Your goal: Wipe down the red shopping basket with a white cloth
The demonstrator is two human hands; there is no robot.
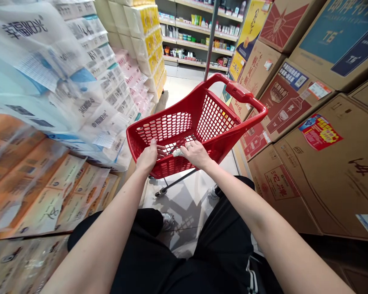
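"What can you read from where you stand?"
"幸福阳光, in dark characters on the white-and-blue plastic-wrapped packs [64, 77] to our left."
"And to the right?"
"T6, twice, on the tan cardboard carton with blue and navy panels [322, 53]. The characters above begin 郎牌特."
"The maroon-printed cardboard carton [282, 100] below it?"
"T6 there too, under its printed bottle outline."
"I make out 帆风顺 down the tan cardboard carton with red lettering [259, 67]."
"And the red, yellow and blue paper sticker [320, 131]?"
"Too blurred for me."
"The large brown cardboard carton [328, 171] it's on shows what looks like 海."
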